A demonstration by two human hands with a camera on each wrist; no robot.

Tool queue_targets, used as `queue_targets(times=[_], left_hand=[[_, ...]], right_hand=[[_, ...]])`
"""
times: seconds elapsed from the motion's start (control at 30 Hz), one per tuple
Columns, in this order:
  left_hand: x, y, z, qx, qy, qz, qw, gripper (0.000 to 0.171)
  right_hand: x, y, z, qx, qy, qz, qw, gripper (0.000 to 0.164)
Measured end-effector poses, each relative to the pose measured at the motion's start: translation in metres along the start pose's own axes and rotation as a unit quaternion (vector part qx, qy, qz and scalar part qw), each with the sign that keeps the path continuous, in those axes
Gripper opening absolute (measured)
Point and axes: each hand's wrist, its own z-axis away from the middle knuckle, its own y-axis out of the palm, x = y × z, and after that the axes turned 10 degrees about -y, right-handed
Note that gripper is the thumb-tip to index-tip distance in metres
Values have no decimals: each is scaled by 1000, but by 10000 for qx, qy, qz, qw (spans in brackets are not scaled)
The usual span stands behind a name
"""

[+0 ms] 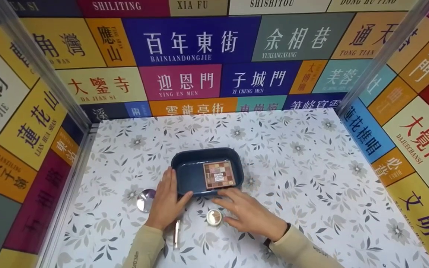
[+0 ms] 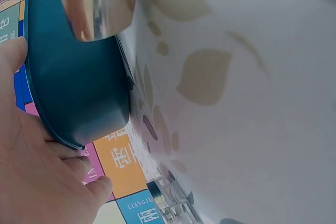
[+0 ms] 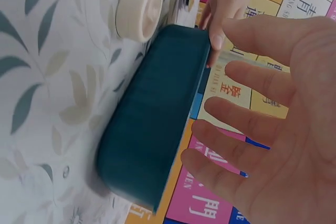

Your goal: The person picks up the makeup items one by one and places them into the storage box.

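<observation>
A dark blue rectangular tray (image 1: 186, 182) stands on the patterned tabletop. Inside it, toward the right end, lies a square case patterned in brown and pink squares (image 1: 219, 175), like an eyeshadow palette. My left hand (image 1: 165, 199) touches the tray's left end, its fingers fairly straight along the outside and its thumb by the near rim. Spread loosely, my right hand (image 1: 250, 214) hovers by the near right side; in the right wrist view its fingers (image 3: 247, 119) appear apart from the tray wall (image 3: 152, 114).
In front of the tray sits a small round cream-coloured jar (image 1: 214, 217). A slim rose-gold tube (image 1: 177, 234) lies beside the left wrist. Left of that hand is a shiny round object (image 1: 145, 200). Panels with street-name signs (image 1: 196, 41) enclose the back and sides.
</observation>
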Motion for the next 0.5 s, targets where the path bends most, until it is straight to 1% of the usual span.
queue_targets(times=[0.17, 0.27, 0.43, 0.5], left_hand=[[0, -1, 0, 63, -49, -13, 10000, 97], [-1, -1, 1, 99, -64, 20, 9999, 97], [0, -1, 2, 64, 17, 88, 9999, 97], [-1, -1, 2, 45, -6, 80, 10000, 97]], right_hand=[[2, 8, -1, 114, -72, -75, 9999, 59], [4, 14, -2, 110, -158, -123, 9997, 55], [7, 24, -1, 263, -135, -118, 9995, 58], [7, 27, -2, 361, -71, -117, 9993, 58]])
